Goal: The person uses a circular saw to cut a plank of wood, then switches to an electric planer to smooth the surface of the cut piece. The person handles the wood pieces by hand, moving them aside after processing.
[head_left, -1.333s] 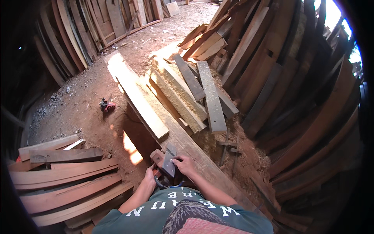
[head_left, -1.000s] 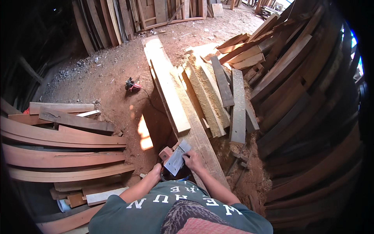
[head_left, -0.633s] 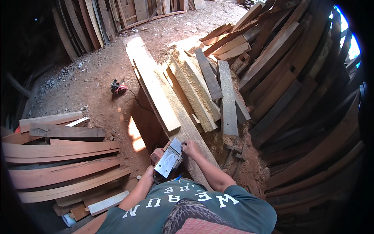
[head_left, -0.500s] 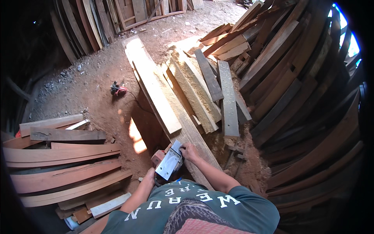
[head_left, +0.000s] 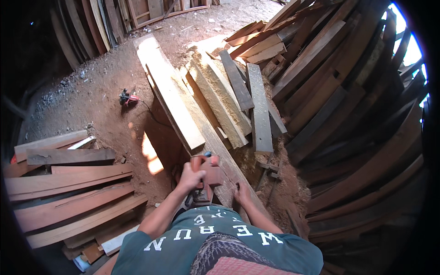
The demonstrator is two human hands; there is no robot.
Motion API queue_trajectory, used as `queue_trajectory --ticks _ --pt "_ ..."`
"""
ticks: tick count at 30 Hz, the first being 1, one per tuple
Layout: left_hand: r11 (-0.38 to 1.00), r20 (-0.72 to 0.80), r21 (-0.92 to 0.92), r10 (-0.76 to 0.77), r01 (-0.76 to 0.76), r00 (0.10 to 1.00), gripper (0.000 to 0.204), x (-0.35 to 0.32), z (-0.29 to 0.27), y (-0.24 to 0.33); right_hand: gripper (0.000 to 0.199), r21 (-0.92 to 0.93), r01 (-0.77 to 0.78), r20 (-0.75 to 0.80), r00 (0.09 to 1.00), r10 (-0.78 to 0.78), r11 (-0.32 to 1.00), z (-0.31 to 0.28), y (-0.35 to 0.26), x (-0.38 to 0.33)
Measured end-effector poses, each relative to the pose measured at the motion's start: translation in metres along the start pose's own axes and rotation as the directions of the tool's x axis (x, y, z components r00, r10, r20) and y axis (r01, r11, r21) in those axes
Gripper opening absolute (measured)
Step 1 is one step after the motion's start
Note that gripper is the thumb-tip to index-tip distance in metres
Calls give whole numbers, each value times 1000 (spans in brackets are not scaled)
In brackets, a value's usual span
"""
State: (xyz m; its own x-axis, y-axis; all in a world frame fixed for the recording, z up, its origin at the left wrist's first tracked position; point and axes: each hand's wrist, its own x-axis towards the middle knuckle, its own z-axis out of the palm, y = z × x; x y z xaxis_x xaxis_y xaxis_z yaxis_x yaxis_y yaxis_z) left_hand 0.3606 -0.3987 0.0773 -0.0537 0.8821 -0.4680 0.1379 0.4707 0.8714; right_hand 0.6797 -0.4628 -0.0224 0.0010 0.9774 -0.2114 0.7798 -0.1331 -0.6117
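A reddish electric hand planer (head_left: pixel 212 174) is upright, low over the near end of a long rough plank (head_left: pixel 226 161). My left hand (head_left: pixel 189 178) is closed around its handle. To the right of the planer, by the plank's edge, my right hand (head_left: pixel 243 193) has its fingers curled in. A small dark spot shows at those fingertips, but I cannot make out what it is. Lengthwise on the plank lies a pale, smooth board (head_left: pixel 170 98), its near end just beyond the planer.
Sawdust-covered beams (head_left: pixel 217 98) and a grey board (head_left: pixel 260 112) lie right of the plank. A red corded power tool (head_left: pixel 129 98) sits on the dirt floor at left. Stacked boards (head_left: pixel 68 183) are at near left; leaning timber (head_left: pixel 334 110) lines the right.
The planer has been turned over, so its metal sole no longer faces up. My left hand has come up onto its handle; my right hand has left it and moved right.
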Motion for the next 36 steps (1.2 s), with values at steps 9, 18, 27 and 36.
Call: queue_trajectory --ticks 9,18,27,36 --pt "884 217 451 26 -124 976 65 -13 76 -12 33 -45 22 -94 995 -26 999 -37 -10 -60" --pt "920 341 328 96 -214 935 45 34 15 1 60 654 -232 249 965 84 720 -2 -119 25" --pt "883 -400 459 107 98 910 82 204 -54 34 22 761 -446 228 863 450 470 4 -153 71" --pt "621 -486 642 -122 449 865 134 274 -55 74 33 717 -406 139 880 454 567 -77 -159 76"
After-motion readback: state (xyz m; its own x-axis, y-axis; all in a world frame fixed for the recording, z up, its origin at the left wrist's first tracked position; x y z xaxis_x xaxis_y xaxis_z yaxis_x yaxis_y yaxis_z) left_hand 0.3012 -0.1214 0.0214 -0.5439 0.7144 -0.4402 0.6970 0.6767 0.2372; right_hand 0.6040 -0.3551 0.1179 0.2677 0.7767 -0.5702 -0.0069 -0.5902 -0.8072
